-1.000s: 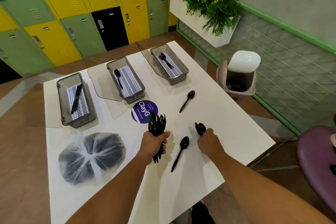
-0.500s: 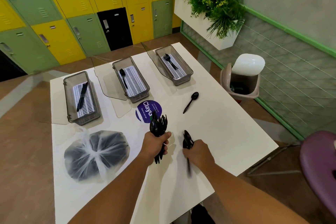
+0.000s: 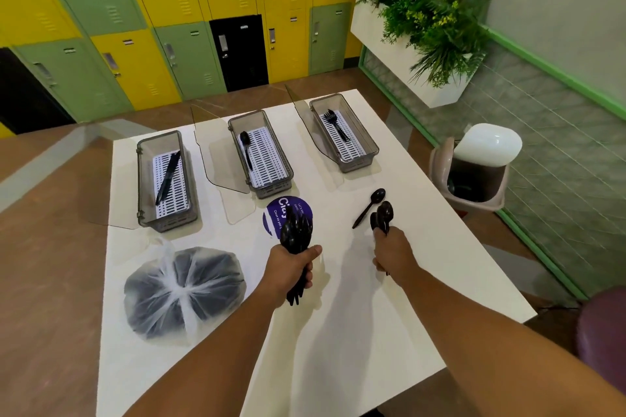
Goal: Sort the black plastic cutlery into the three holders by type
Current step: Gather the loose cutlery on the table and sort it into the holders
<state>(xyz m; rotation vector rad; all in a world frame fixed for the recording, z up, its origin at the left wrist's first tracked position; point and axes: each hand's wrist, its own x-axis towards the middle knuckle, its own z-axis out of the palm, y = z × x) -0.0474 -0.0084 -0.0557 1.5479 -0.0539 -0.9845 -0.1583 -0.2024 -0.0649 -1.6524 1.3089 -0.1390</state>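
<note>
My left hand (image 3: pixel 292 266) grips an upright bunch of black cutlery (image 3: pixel 296 230) over the table's middle. My right hand (image 3: pixel 393 252) holds two black spoons (image 3: pixel 384 215), their bowls pointing away from me. One loose spoon (image 3: pixel 369 205) lies on the white table (image 3: pixel 355 332) just beyond that hand. Three grey holders stand along the far edge: the left holder (image 3: pixel 142 186) has a knife, the middle holder (image 3: pixel 288 173) a spoon, the right holder (image 3: pixel 367 142) a fork.
A tied plastic bag (image 3: pixel 183 291) of black cutlery sits at the left front. A purple round sticker (image 3: pixel 274 213) lies before the middle holder. A bin with a white lid (image 3: pixel 477 166) stands right of the table, and a purple chair (image 3: pixel 603 332) is at the right edge.
My right hand picked a second spoon off the table near me and moved forward and right toward the last loose spoon. My left hand kept its bunch nearly still.
</note>
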